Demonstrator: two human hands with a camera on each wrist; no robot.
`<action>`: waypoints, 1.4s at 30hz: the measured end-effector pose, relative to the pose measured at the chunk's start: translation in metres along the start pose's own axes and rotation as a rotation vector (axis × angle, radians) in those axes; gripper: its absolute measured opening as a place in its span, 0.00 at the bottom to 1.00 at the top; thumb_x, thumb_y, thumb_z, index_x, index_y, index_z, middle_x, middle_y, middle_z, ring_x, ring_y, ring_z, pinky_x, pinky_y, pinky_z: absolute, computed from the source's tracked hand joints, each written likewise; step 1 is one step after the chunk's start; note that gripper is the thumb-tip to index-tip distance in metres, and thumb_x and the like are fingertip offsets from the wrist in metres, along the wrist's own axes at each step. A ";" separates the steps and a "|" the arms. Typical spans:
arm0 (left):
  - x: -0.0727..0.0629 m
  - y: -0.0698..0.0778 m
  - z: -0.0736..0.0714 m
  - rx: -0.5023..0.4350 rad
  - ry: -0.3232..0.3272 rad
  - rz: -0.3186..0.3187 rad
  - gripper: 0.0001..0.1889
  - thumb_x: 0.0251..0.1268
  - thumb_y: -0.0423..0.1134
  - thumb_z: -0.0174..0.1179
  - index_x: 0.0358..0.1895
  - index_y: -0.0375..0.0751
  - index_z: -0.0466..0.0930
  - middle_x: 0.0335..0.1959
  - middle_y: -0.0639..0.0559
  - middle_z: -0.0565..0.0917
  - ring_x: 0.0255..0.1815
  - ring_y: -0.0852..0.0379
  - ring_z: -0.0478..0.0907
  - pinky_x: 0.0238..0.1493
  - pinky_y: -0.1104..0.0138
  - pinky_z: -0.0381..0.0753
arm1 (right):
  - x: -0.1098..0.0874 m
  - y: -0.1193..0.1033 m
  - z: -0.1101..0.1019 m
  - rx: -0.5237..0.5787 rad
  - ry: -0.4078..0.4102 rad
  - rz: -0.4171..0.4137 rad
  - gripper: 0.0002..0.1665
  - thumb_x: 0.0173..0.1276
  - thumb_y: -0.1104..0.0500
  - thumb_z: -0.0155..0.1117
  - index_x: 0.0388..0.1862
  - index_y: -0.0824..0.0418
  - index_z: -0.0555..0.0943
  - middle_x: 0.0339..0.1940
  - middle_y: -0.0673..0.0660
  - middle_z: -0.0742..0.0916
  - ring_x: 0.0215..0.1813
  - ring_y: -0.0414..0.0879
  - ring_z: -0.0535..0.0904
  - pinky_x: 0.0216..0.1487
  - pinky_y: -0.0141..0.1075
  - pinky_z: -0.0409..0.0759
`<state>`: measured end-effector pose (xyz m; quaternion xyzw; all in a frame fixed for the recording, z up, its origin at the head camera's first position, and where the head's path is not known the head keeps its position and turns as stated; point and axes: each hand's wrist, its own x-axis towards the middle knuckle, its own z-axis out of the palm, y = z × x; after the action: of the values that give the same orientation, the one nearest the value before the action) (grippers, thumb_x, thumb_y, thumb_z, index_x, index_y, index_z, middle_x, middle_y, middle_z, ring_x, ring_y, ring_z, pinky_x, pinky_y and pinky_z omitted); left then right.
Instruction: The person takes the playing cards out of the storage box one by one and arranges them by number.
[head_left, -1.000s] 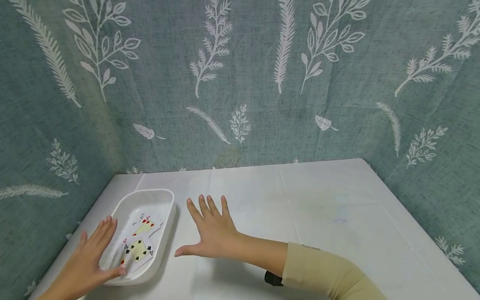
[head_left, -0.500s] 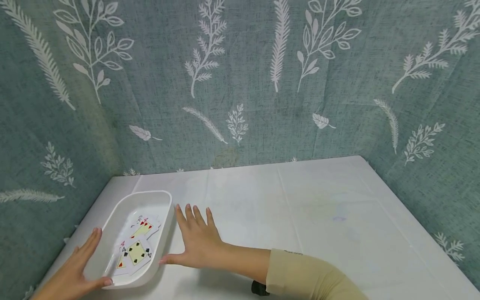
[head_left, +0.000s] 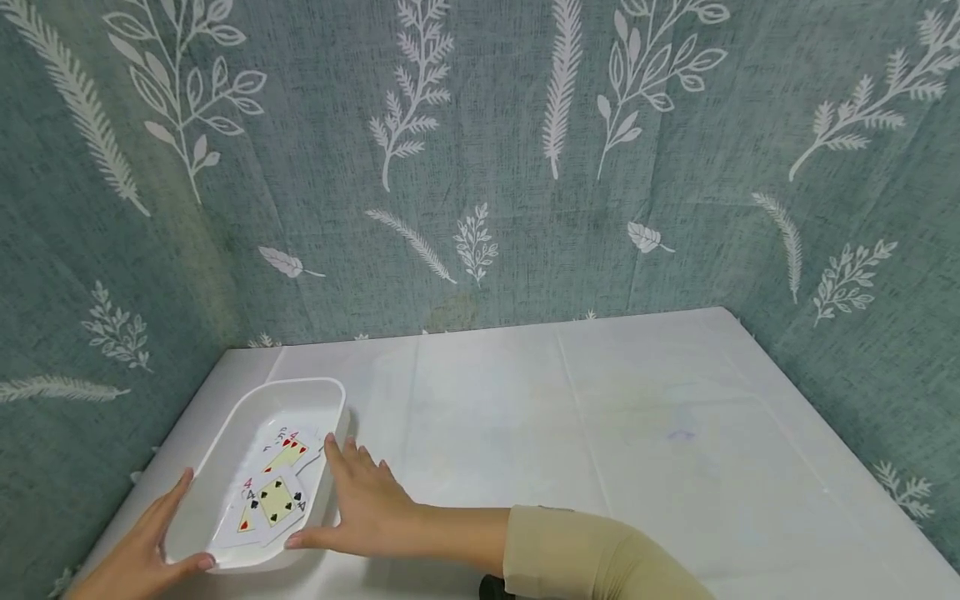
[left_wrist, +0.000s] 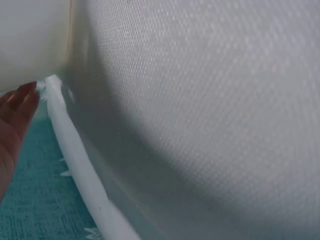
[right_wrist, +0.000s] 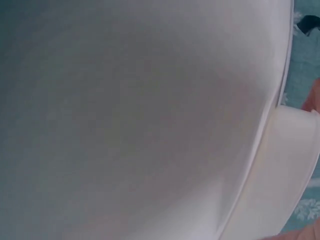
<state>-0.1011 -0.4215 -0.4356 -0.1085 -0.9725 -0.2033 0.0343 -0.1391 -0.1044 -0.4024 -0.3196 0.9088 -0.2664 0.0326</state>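
Note:
A white oval tray (head_left: 300,402) stands at the left of the table with several playing cards (head_left: 276,500) in it. The four of spades lies on top and red-suit cards show around it. Along the tray's left side rests my left hand (head_left: 146,542), fingers extended and thumb at the near rim. My right hand (head_left: 371,508) touches the opposite wall, its thumb near the front right corner and its fingers by the right rim. In the right wrist view the tray's outer wall (right_wrist: 285,160) shows between parts of the hand. The left wrist view shows left-hand fingers (left_wrist: 22,107) by the tray.
White cloth covers the table (head_left: 585,433), which stretches far to the right of the tray. Green leaf-patterned fabric (head_left: 510,250) hangs behind and on both sides. A black wrist device (head_left: 495,587) shows beneath the right sleeve (head_left: 585,546).
My right hand has moved left and slightly down to the tray's right side. My left hand has shifted left and down to its left side. The cards lie as before.

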 end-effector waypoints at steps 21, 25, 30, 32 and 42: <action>0.006 -0.001 -0.003 -0.283 -0.192 -0.268 0.48 0.69 0.45 0.55 0.73 0.58 0.22 0.74 0.31 0.33 0.66 0.75 0.51 0.51 0.74 0.74 | 0.022 -0.005 0.016 0.360 -0.100 0.130 0.65 0.52 0.38 0.72 0.77 0.56 0.43 0.75 0.55 0.60 0.73 0.44 0.57 0.66 0.34 0.67; 0.005 -0.004 -0.006 -0.326 -0.240 -0.286 0.48 0.70 0.45 0.54 0.71 0.61 0.18 0.70 0.20 0.34 0.41 0.86 0.56 0.37 0.80 0.73 | 0.027 -0.004 0.021 0.540 -0.089 0.159 0.66 0.50 0.47 0.77 0.77 0.52 0.44 0.75 0.54 0.60 0.74 0.45 0.55 0.68 0.36 0.65; 0.001 -0.007 -0.002 -0.409 -0.230 -0.253 0.48 0.70 0.39 0.54 0.70 0.65 0.19 0.73 0.30 0.28 0.40 0.81 0.63 0.37 0.79 0.76 | 0.028 -0.003 0.024 0.785 -0.073 0.244 0.64 0.47 0.59 0.79 0.77 0.46 0.49 0.72 0.50 0.66 0.64 0.38 0.68 0.62 0.30 0.70; 0.001 -0.008 -0.002 -0.432 -0.229 -0.264 0.48 0.70 0.40 0.54 0.70 0.69 0.20 0.73 0.32 0.29 0.41 0.82 0.63 0.37 0.79 0.76 | 0.029 -0.003 0.024 0.876 -0.065 0.276 0.64 0.46 0.63 0.79 0.76 0.44 0.51 0.70 0.51 0.69 0.59 0.39 0.73 0.58 0.29 0.73; 0.001 -0.001 0.006 -0.489 -0.103 -0.177 0.45 0.68 0.34 0.56 0.73 0.67 0.32 0.50 0.91 0.48 0.46 0.86 0.61 0.39 0.83 0.75 | 0.028 0.004 0.020 1.100 -0.052 0.255 0.63 0.46 0.74 0.74 0.76 0.49 0.51 0.71 0.54 0.66 0.66 0.51 0.69 0.63 0.35 0.72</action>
<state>-0.1026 -0.4197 -0.4417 -0.0383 -0.9007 -0.4285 -0.0603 -0.1590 -0.1280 -0.4188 -0.1494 0.6665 -0.6868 0.2486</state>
